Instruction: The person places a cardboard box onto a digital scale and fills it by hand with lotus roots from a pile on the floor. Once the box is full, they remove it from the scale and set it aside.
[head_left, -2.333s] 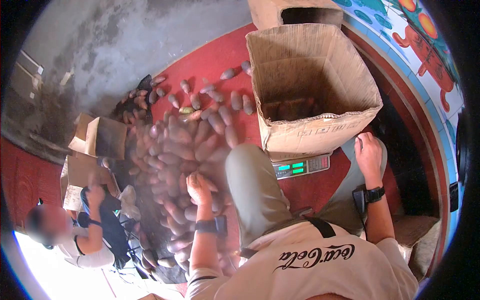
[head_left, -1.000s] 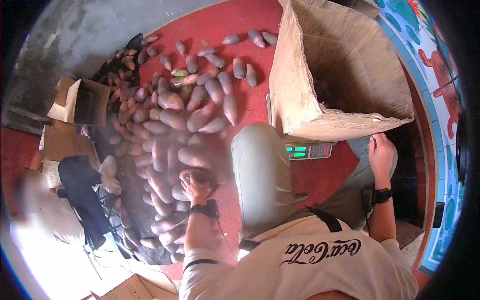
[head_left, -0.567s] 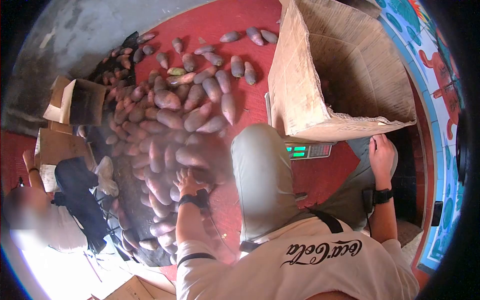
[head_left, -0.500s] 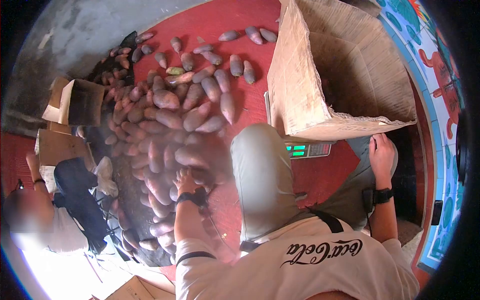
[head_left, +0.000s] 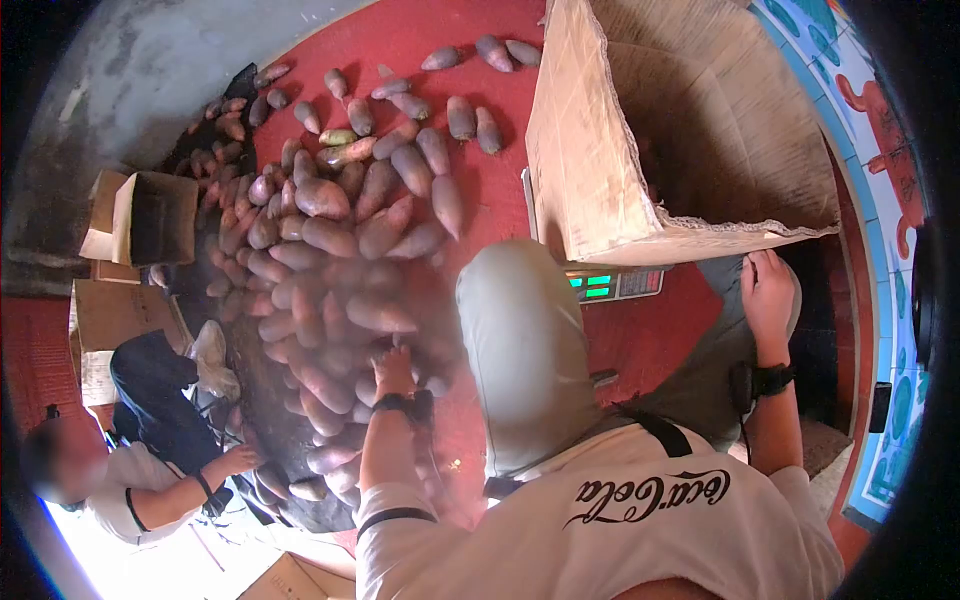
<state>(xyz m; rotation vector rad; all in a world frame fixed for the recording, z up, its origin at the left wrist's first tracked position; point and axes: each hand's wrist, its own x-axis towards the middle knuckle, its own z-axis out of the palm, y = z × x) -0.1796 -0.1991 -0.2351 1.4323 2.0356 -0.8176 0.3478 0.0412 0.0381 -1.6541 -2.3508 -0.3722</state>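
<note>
In the yam pile (head_left: 330, 260), left hand (head_left: 392, 370) is digging, grip unclear; right hand (head_left: 768, 290) is resting loosely curled on knee, w/ box (head_left: 600, 200) just ahead.

head cam | worn on head | faces forward-down, fisheye | near hands, lap, floor pile

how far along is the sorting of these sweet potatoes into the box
Early, by the look of it. Done: the big cardboard box stands on the scale; its contents are hidden from here. In hand: the left hand is down in the pile of sweet potatoes; the right hand rests on the knee. Left: the large pile on the floor.
</note>
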